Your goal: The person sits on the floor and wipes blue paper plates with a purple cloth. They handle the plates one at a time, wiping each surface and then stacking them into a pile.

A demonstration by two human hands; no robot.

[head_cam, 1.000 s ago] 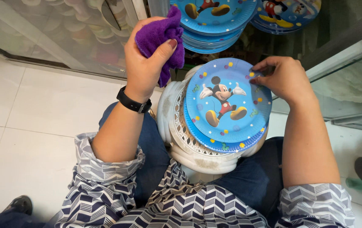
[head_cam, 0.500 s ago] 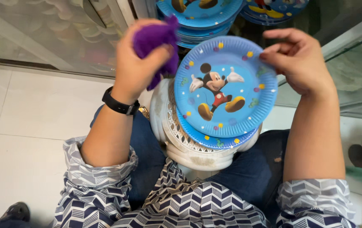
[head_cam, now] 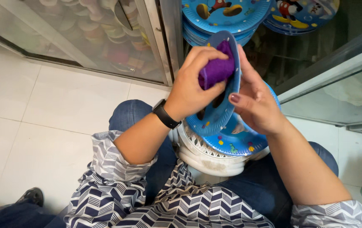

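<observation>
While the right hand (head_cam: 255, 103) props the blue paper plate (head_cam: 219, 114) on edge above the plate stack (head_cam: 236, 141), its fingers flat on the back, the left hand (head_cam: 191, 86) presses a bunched purple cloth (head_cam: 217, 69) against the plate's face.

A shop: glass display cabinets (head_cam: 105, 38), stacked party plates (head_cam: 219, 17)

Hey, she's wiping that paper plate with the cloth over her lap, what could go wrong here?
1. The left hand presses the purple cloth into a thin blue paper plate that the right hand holds tilted on edge; it may bend or crease.
2. The remaining plates lie on a white basket balanced between the knees; a nudge might tip them onto the floor.
</observation>
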